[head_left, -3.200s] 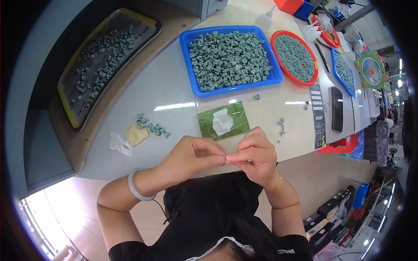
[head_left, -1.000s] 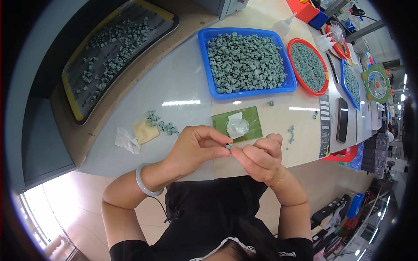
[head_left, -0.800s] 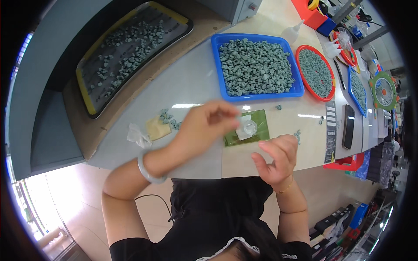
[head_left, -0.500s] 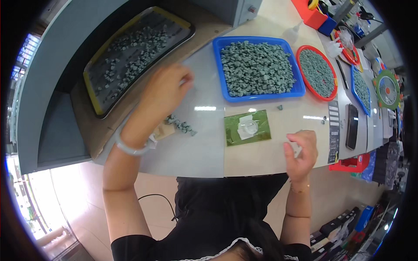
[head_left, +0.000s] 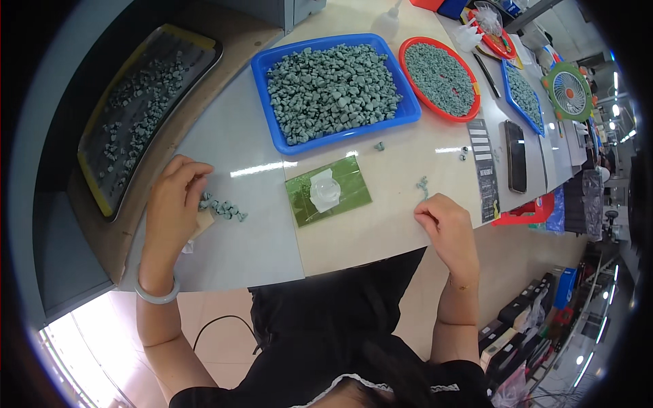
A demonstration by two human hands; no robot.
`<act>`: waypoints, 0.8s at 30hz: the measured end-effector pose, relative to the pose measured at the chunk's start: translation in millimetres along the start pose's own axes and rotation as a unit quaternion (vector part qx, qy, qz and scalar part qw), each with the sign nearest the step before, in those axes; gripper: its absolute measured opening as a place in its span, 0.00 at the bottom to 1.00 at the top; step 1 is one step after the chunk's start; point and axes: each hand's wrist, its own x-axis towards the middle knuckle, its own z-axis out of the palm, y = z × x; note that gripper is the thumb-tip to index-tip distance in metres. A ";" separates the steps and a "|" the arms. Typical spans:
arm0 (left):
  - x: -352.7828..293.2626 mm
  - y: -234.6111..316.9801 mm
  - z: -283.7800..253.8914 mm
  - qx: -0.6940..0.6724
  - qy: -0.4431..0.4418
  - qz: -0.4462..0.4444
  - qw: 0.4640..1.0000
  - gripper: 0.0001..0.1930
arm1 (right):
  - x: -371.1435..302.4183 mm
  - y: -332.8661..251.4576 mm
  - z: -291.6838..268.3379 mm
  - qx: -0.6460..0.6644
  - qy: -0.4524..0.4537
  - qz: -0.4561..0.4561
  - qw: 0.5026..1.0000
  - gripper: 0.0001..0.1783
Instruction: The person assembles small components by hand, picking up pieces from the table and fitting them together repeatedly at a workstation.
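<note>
My left hand (head_left: 171,212) is over the left part of the table, fingers bent and thumb drawn in. If it holds anything, I cannot make it out. Just right of it lies a cluster of grey-green stone chips (head_left: 224,207), beside a tan piece (head_left: 203,222) partly under the hand. My right hand (head_left: 450,232) is closed, its fingertips pinched near the table's front edge. A few tiny green chips (head_left: 423,185) lie just past those fingertips; anything inside the pinch is hidden. Between my hands sits a green mat (head_left: 354,187) carrying a clear round piece on white film (head_left: 325,192).
A blue tray (head_left: 277,139) heaped with green stones stands behind the mat, beside a red round tray (head_left: 411,68) of smaller chips. At left, a dark yellow-edged tray (head_left: 102,194) holds scattered stones. A phone (head_left: 515,158) and a small green fan (head_left: 568,92) are at right.
My left hand has drawn back from beside the dark tray to the stone cluster. The right hand's spread thumb and fingers have come together. The whole view has shifted.
</note>
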 end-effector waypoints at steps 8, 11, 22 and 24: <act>-27.1 53.7 39.0 -0.414 -0.239 -0.051 0.877 0.04 | 9.1 -69.0 29.8 0.201 -0.016 -0.104 0.974 0.06; -27.7 52.1 54.0 -0.470 -0.288 -0.103 0.828 0.04 | 15.3 -84.8 37.4 0.221 -0.007 -0.153 0.963 0.07; -26.0 38.6 59.5 -0.489 -0.328 -0.082 0.804 0.02 | 27.8 -94.7 45.2 0.147 -0.042 -0.258 0.954 0.11; -25.9 36.0 59.1 -0.491 -0.328 -0.076 0.803 0.02 | 28.9 -93.8 47.1 0.166 -0.055 -0.247 0.953 0.11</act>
